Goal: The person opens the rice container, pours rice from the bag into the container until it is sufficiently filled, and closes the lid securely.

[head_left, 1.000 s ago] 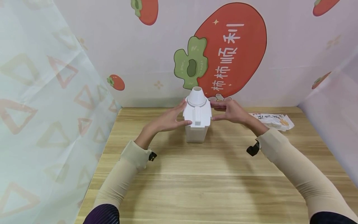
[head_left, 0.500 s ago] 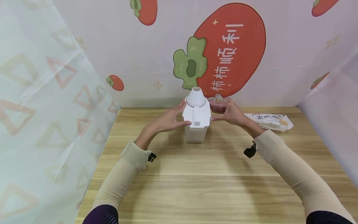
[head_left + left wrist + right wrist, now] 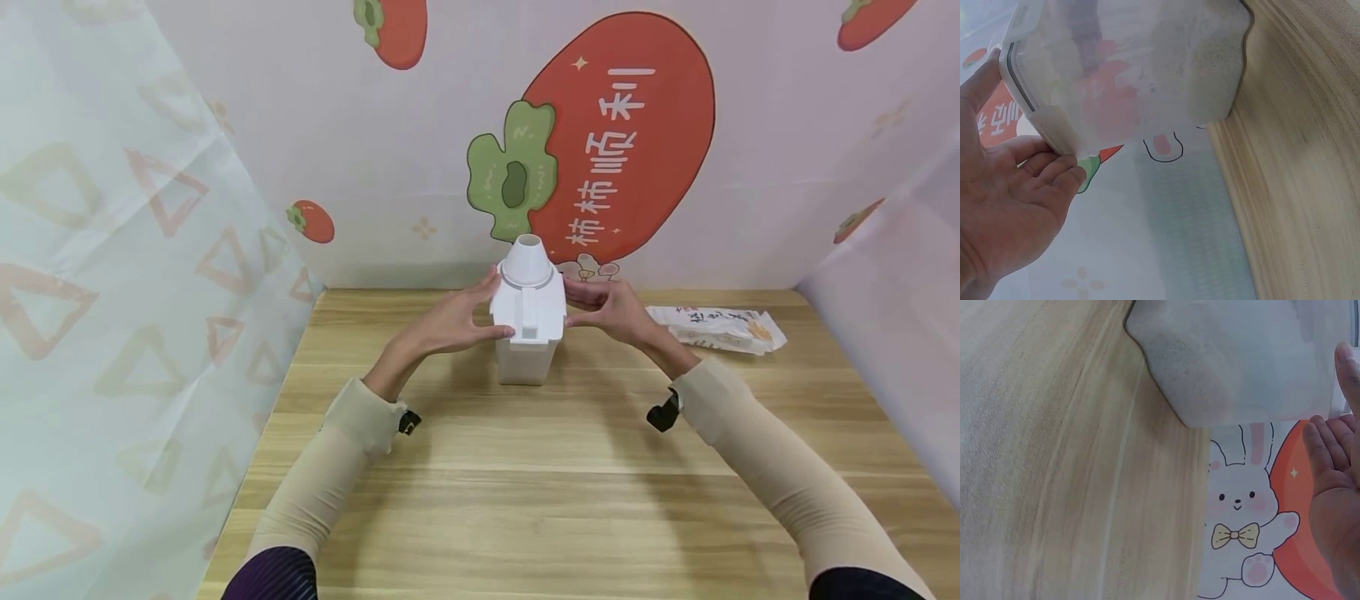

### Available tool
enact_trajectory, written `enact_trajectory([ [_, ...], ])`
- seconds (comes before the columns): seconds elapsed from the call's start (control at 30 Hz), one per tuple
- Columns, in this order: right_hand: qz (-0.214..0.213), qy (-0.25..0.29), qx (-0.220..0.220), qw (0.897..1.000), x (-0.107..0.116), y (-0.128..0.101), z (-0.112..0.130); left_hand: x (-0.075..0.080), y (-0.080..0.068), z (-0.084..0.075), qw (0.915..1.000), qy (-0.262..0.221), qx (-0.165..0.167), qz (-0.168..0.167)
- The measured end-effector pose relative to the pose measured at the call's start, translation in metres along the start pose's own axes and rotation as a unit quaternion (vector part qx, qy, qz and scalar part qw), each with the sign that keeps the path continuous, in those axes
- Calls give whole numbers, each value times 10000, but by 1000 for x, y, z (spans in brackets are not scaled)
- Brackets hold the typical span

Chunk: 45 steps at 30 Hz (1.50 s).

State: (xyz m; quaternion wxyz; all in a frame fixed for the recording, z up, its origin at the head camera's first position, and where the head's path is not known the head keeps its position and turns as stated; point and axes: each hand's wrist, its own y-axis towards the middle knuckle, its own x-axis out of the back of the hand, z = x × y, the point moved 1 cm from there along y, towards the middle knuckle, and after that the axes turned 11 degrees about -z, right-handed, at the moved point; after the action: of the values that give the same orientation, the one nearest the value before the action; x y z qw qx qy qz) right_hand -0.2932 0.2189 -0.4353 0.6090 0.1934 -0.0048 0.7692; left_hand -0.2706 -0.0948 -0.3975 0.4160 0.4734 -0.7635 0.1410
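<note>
A translucent plastic storage container (image 3: 523, 365) stands upright on the table near the back wall. Its white lid (image 3: 550, 310) carries a white cone-shaped piece (image 3: 527, 262) with a round opening at the top. Pale, grainy contents (image 3: 1210, 84) show through the lower wall in the left wrist view. My left hand (image 3: 450, 323) holds the lid's left side, thumb at the front edge and fingers farther back. On the opposite side, my right hand (image 3: 617, 310) holds the lid's edge between thumb and fingers. Part of the right hand's grip is cut off in the right wrist view.
A white printed packet (image 3: 720, 328) lies on the wooden table (image 3: 480, 500) to the right, beyond my right wrist. Behind the container rises a backdrop (image 3: 405, 183) with cartoon fruit. Patterned side sheets (image 3: 112, 333) border the table.
My right wrist and forearm have shifted a little to the left, uncovering more of the packet. The left hand and the container stay in place.
</note>
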Motion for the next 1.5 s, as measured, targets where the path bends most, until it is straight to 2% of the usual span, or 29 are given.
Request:
enact_trajectory([
  [0.3, -186, 549, -30, 9983, -7, -4, -9, 1, 1, 0, 10000, 49, -21, -30],
  [0.47, -327, 619, -212, 9973, -10, -7, -14, 0, 1, 0, 10000, 22, -22, -13],
  [0.63, -268, 710, -315, 9966, -10, -8, -16, 0, 1, -1, 10000, 14, 13, -19],
  [1.0, 54, 554, -586, 9967, -2, 0, -21, 0, 1, 0, 9999, 47, 108, -18],
  [1.23, -110, 701, -532, 9961, -4, 1, -24, -1, 1, -1, 9999, 88, 46, -14],
  [1.5, -351, 397, -387, 9978, -6, 3, -27, 1, 0, -1, 10000, 46, 59, 8],
])
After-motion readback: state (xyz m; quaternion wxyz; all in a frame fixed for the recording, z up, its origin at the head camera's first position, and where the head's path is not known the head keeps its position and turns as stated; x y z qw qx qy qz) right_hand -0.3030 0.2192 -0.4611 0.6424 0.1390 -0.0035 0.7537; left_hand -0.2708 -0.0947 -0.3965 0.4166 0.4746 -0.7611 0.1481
